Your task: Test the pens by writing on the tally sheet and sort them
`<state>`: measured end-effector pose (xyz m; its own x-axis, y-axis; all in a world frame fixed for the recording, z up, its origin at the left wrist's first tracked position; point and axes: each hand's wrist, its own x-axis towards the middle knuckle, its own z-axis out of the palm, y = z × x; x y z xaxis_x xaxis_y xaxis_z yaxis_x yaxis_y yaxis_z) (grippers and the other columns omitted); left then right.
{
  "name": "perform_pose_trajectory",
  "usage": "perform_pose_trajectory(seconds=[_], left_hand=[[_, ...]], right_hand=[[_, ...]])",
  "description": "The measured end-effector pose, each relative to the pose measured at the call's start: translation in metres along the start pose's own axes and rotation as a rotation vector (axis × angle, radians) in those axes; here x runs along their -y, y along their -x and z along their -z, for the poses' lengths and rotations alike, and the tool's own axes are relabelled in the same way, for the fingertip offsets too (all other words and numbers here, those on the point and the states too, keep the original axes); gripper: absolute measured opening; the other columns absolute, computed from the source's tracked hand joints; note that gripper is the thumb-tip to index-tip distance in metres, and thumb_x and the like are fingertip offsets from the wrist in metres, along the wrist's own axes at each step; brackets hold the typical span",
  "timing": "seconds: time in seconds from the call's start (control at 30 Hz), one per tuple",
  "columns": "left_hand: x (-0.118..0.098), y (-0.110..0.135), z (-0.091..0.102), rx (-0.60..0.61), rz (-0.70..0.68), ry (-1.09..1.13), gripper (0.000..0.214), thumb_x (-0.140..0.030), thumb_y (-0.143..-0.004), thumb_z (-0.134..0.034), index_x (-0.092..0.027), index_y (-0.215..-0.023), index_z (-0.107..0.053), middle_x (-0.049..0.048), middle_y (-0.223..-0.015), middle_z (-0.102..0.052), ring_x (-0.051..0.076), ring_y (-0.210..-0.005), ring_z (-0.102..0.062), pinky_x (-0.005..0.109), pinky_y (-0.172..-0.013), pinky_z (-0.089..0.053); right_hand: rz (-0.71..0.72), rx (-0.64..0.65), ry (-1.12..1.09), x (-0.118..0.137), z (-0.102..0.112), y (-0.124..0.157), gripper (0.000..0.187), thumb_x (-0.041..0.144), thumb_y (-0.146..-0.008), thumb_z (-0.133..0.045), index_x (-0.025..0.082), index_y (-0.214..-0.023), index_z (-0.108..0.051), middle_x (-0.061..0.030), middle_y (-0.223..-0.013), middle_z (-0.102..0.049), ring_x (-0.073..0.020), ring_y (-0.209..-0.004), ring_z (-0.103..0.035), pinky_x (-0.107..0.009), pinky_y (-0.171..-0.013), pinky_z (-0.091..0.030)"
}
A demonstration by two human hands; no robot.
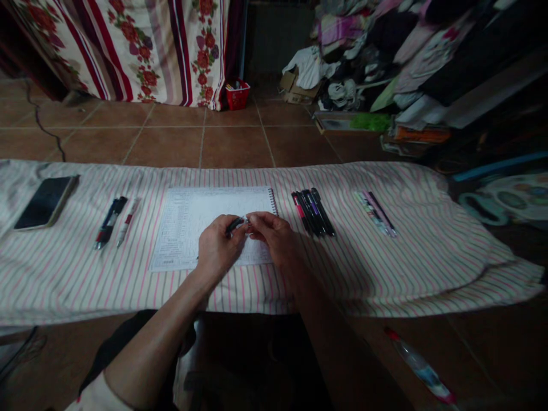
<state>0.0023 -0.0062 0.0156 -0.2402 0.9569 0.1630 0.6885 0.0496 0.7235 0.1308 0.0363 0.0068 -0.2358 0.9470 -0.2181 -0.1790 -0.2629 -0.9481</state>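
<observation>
My left hand (218, 246) and my right hand (274, 235) meet over a spiral notebook (188, 220) lying on a striped cloth (385, 268). Both hands pinch a dark pen (235, 224) between them, the left on its barrel, the right at its tip end. A row of several dark and coloured pens (313, 212) lies just right of the notebook. Two pens (110, 221) lie to its left, with a slimmer red-and-white pen (127, 221) beside them.
A phone (45, 201) lies face up at the cloth's far left. More pens (375, 213) lie at the right. A red basket (237, 95) stands by a floral curtain (128, 45). Piled clothes (385, 51) fill the back right. A plastic bottle (422, 368) lies on the tiled floor.
</observation>
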Motion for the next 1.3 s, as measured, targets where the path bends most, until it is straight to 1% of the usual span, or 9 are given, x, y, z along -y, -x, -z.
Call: perform_pose_trajectory(seconds=[0.2, 0.4, 0.67, 0.8, 0.93, 1.0, 1.07, 1.2, 1.3], left_hand=[[-0.001, 0.0, -0.001, 0.025, 0.0, 0.005, 0.012, -0.026, -0.083, -0.055, -0.018, -0.082, -0.064, 0.0023, -0.076, -0.063, 0.014, -0.068, -0.057, 0.025, -0.062, -0.041], [0.0, 0.001, 0.0, 0.022, 0.004, -0.013, 0.012, -0.025, -0.083, -0.053, -0.018, -0.081, -0.063, 0.002, -0.075, -0.063, 0.014, -0.067, -0.056, 0.025, -0.061, -0.04], [0.0, 0.001, 0.0, 0.021, 0.012, -0.027, 0.014, -0.025, -0.083, -0.052, -0.018, -0.08, -0.063, 0.0017, -0.073, -0.062, 0.013, -0.065, -0.055, 0.024, -0.06, -0.038], [-0.002, 0.001, 0.002, 0.02, 0.025, -0.046, 0.015, -0.027, -0.083, -0.052, -0.018, -0.079, -0.063, 0.0012, -0.072, -0.062, 0.013, -0.064, -0.054, 0.024, -0.059, -0.037], [-0.002, 0.001, 0.004, 0.026, 0.028, -0.065, 0.015, -0.027, -0.083, -0.052, -0.018, -0.079, -0.064, 0.0016, -0.073, -0.063, 0.013, -0.063, -0.054, 0.024, -0.058, -0.036], [-0.002, 0.0, 0.004, 0.029, 0.036, -0.075, 0.016, -0.027, -0.084, -0.052, -0.018, -0.081, -0.064, 0.0018, -0.074, -0.064, 0.014, -0.064, -0.054, 0.025, -0.059, -0.036], [-0.001, 0.0, 0.005, 0.033, 0.047, -0.086, 0.016, -0.027, -0.084, -0.052, -0.018, -0.082, -0.065, 0.0018, -0.075, -0.065, 0.014, -0.064, -0.055, 0.025, -0.059, -0.036], [0.0, 0.0, 0.005, 0.034, 0.052, -0.11, 0.016, -0.028, -0.083, -0.053, -0.019, -0.082, -0.066, 0.0017, -0.075, -0.066, 0.015, -0.066, -0.056, 0.026, -0.06, -0.036], [-0.001, 0.0, 0.005, 0.03, 0.06, -0.128, 0.016, -0.029, -0.083, -0.054, -0.019, -0.081, -0.066, 0.0019, -0.075, -0.066, 0.015, -0.066, -0.056, 0.026, -0.06, -0.035]], right_hand=[[0.003, 0.003, 0.001, 0.001, -0.001, 0.001, 0.024, 0.04, -0.067, -0.073, 0.02, -0.08, -0.07, 0.0001, -0.073, -0.069, -0.0111, -0.068, -0.064, -0.023, -0.061, -0.05], [0.002, -0.027, 0.016, 0.001, -0.001, 0.0, 0.027, 0.042, -0.067, -0.072, 0.019, -0.082, -0.07, -0.0004, -0.071, -0.069, -0.0125, -0.067, -0.065, -0.024, -0.061, -0.051], [-0.004, -0.024, -0.011, -0.001, 0.0, -0.002, 0.027, 0.041, -0.066, -0.073, 0.019, -0.081, -0.069, -0.0003, -0.072, -0.069, -0.0114, -0.065, -0.066, -0.023, -0.059, -0.052], [0.008, -0.053, -0.026, -0.001, 0.001, -0.003, 0.029, 0.041, -0.064, -0.074, 0.018, -0.08, -0.068, -0.0008, -0.071, -0.069, -0.0122, -0.065, -0.066, -0.024, -0.059, -0.053], [0.051, -0.096, 0.004, -0.001, 0.004, -0.006, 0.028, 0.039, -0.066, -0.072, 0.018, -0.083, -0.068, -0.0018, -0.074, -0.07, -0.0137, -0.067, -0.067, -0.026, -0.062, -0.054], [0.096, -0.137, 0.08, -0.003, 0.007, -0.009, 0.026, 0.038, -0.069, -0.068, 0.018, -0.085, -0.067, -0.0023, -0.075, -0.07, -0.0151, -0.068, -0.067, -0.026, -0.059, -0.053], [0.178, -0.162, 0.235, -0.004, 0.011, -0.011, 0.023, 0.036, -0.072, -0.064, 0.018, -0.086, -0.067, -0.0029, -0.075, -0.07, -0.0167, -0.068, -0.067, -0.026, -0.056, -0.051], [0.379, -0.176, 0.621, -0.007, 0.015, -0.013, 0.016, 0.03, -0.078, -0.057, 0.02, -0.087, -0.068, -0.004, -0.084, -0.072, -0.0178, -0.077, -0.066, -0.031, -0.071, -0.051], [0.472, -0.165, 0.803, -0.008, 0.015, -0.011, 0.014, 0.023, -0.08, -0.055, 0.021, -0.086, -0.068, -0.0042, -0.086, -0.072, -0.0183, -0.079, -0.065, -0.032, -0.076, -0.049]])
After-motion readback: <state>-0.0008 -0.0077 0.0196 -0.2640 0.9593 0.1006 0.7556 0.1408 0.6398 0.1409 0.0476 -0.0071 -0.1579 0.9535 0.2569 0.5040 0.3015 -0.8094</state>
